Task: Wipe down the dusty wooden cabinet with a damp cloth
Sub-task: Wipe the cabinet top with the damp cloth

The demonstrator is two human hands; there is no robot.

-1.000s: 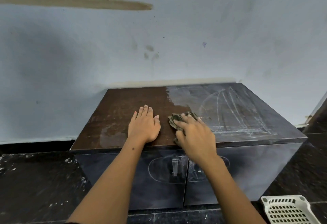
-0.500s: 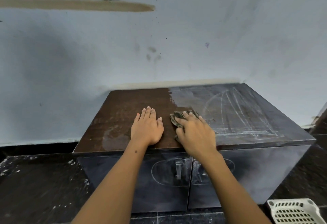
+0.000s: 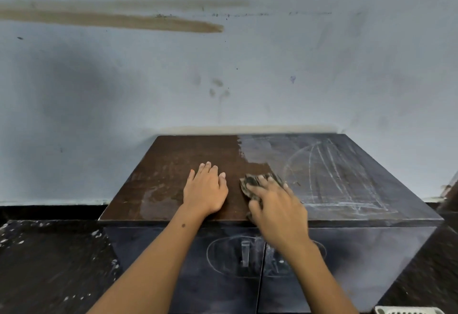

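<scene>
A low wooden cabinet (image 3: 163, 165) stands against the wall. The left part of its top is dark brown and wet. The right part (image 3: 347, 177) is grey with dust and scratch lines. My left hand (image 3: 205, 191) lies flat, fingers apart, on the wet brown part near the front edge. My right hand (image 3: 275, 204) presses a crumpled dark cloth (image 3: 250, 182) onto the top at the border between the brown and dusty areas. Most of the cloth is hidden under my fingers. A metal handle (image 3: 244, 254) sits on the dusty front doors.
A pale blue stained wall (image 3: 223, 78) rises right behind the cabinet. Dark speckled floor (image 3: 49, 264) spreads to the left and right. A white plastic basket (image 3: 409, 310) shows at the bottom right corner.
My right hand with the cloth has drawn slightly back toward the front edge and is blurred with motion. My left hand has stayed flat in the same spot.
</scene>
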